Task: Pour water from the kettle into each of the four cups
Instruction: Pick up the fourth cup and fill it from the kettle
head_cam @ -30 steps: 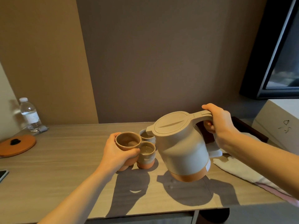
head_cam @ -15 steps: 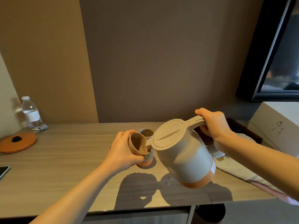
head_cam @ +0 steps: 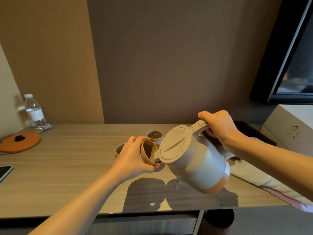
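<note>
My right hand (head_cam: pixel 218 128) grips the handle of a grey kettle (head_cam: pixel 194 163) with an orange base, held above the table and tilted left. Its spout reaches into a tan cup (head_cam: pixel 148 152) that my left hand (head_cam: pixel 133 155) holds tilted toward the kettle. A second cup (head_cam: pixel 154 135) stands upright on the table behind them, liquid visible inside. Part of a third cup (head_cam: pixel 118 148) shows to the left behind my left hand. A fourth cup is hidden.
On the wooden table (head_cam: pixel 67 167) lie an orange lid (head_cam: pixel 19 142) and a phone (head_cam: pixel 4 172) at the left, a water bottle (head_cam: pixel 34 111) at the back left, and a folded towel (head_cam: pixel 264 180) at the right. A cardboard box (head_cam: pixel 291 131) stands far right.
My left hand has lifted the cup off the table and tilted it toward the spout. The kettle has tipped further left, its spout now inside the cup.
</note>
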